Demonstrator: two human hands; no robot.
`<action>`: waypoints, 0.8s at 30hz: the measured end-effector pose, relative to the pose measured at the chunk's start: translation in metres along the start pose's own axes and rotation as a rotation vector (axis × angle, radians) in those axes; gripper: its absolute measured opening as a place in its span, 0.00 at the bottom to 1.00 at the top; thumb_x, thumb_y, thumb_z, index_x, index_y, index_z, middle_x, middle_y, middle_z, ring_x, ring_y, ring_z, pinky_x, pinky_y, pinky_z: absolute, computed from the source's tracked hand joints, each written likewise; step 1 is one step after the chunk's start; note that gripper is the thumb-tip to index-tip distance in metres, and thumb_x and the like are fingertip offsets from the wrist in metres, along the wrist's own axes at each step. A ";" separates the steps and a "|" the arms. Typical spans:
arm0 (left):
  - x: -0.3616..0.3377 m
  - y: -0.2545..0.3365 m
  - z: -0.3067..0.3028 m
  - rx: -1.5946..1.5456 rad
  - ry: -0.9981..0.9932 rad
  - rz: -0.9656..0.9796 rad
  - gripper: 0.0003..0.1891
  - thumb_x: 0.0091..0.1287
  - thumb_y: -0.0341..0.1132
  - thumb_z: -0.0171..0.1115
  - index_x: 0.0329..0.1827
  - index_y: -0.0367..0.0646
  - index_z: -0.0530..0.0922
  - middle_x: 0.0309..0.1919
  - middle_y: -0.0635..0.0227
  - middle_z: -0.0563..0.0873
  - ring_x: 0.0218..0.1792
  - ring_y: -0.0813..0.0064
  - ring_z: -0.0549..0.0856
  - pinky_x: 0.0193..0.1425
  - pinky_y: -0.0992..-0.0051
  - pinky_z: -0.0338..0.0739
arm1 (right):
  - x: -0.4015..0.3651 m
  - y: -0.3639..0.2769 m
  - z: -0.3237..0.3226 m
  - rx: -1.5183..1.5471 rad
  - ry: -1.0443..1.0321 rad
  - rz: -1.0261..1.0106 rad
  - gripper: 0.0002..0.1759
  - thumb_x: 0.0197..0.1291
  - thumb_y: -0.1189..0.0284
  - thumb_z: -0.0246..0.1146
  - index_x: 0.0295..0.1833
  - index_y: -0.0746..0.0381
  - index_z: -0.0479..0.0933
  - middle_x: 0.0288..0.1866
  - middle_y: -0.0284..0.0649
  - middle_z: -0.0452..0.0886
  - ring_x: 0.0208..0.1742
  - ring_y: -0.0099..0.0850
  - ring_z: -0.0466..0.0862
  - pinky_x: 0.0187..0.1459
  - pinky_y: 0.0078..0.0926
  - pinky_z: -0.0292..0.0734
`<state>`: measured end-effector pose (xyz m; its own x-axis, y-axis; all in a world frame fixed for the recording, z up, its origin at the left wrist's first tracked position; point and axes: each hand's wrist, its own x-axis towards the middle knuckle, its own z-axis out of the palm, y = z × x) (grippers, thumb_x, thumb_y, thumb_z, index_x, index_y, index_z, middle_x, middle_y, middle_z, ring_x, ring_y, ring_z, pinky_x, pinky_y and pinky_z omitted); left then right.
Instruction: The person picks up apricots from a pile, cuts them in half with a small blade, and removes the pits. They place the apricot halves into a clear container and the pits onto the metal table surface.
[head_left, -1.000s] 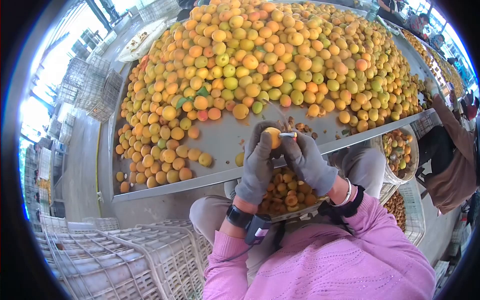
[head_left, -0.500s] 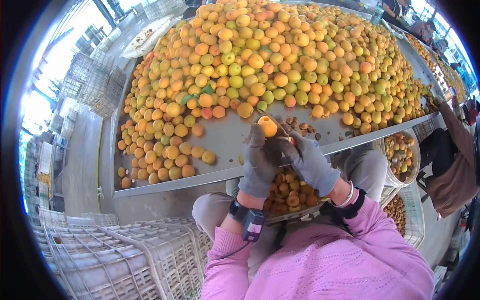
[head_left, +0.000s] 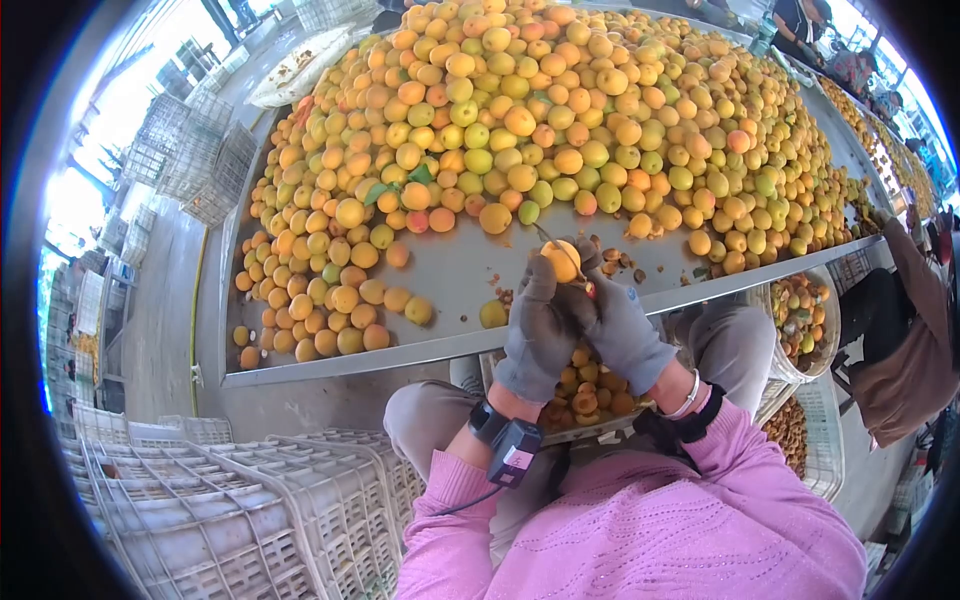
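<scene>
Up over the front edge of the metal table (head_left: 450, 275): one apricot (head_left: 560, 260), round, orange-yellow, paler toward the top, with a thin dark line running across its upper left side. Pinched from below and behind in the grey-gloved left hand (head_left: 540, 335), fingers closed tight on it. Met from the right by the gloved right hand (head_left: 615, 325), fingertips touching the fruit, fist closed around a red-handled tool (head_left: 590, 288).

Hard to read, that tool: just a speck of red between the gloves, blade not clearly made out. Underside of the apricot hidden by the fingers; cannot tell whether cut or whole. Palms turned away from the camera too.

Behind the hands, a huge heap of apricots (head_left: 560, 130), yellow, orange and some green, filling most of the table and spilling loosely down its left side. Just right of the held fruit, a scatter of brown pits (head_left: 612, 262) on the bare metal. Directly below the hands, on the lap, a tray of halved fruit (head_left: 590, 385), partly covered by both wrists. Strapped on the left wrist, a black device (head_left: 512, 450); on the right wrist, a bangle (head_left: 692, 395). Lower left, stacked white crates (head_left: 250, 500). At the right, a basin of fruit (head_left: 800, 315) under the table edge, and beside it another person (head_left: 905, 345), cut off by the frame.
</scene>
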<state>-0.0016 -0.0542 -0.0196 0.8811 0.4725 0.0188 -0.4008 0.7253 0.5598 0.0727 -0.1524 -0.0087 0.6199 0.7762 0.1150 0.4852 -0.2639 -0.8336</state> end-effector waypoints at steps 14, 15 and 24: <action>0.013 0.060 -0.005 1.047 -0.222 -0.085 0.17 0.65 0.30 0.67 0.56 0.39 0.77 0.48 0.65 0.83 0.47 0.72 0.84 0.43 0.75 0.84 | -0.026 0.028 -0.011 0.303 -0.193 0.028 0.22 0.71 0.59 0.59 0.52 0.70 0.76 0.27 0.36 0.78 0.31 0.23 0.75 0.35 0.29 0.74; 0.009 0.054 -0.002 1.049 -0.228 -0.086 0.17 0.65 0.30 0.67 0.56 0.39 0.77 0.48 0.65 0.83 0.47 0.72 0.84 0.43 0.75 0.84 | -0.029 0.030 -0.012 0.373 -0.216 0.057 0.22 0.71 0.58 0.58 0.51 0.69 0.76 0.26 0.32 0.76 0.31 0.21 0.74 0.34 0.28 0.73; -0.006 0.023 0.008 0.023 -0.106 -0.071 0.18 0.68 0.32 0.65 0.59 0.35 0.76 0.47 0.62 0.85 0.45 0.69 0.85 0.53 0.72 0.81 | -0.032 -0.008 -0.019 0.532 -0.101 0.084 0.22 0.72 0.57 0.57 0.50 0.68 0.77 0.31 0.30 0.79 0.33 0.18 0.73 0.35 0.23 0.74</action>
<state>-0.0145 -0.0446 -0.0006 0.9292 0.3639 0.0646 -0.3314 0.7429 0.5816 0.0609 -0.1862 0.0046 0.5683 0.8228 0.0060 0.0416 -0.0215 -0.9989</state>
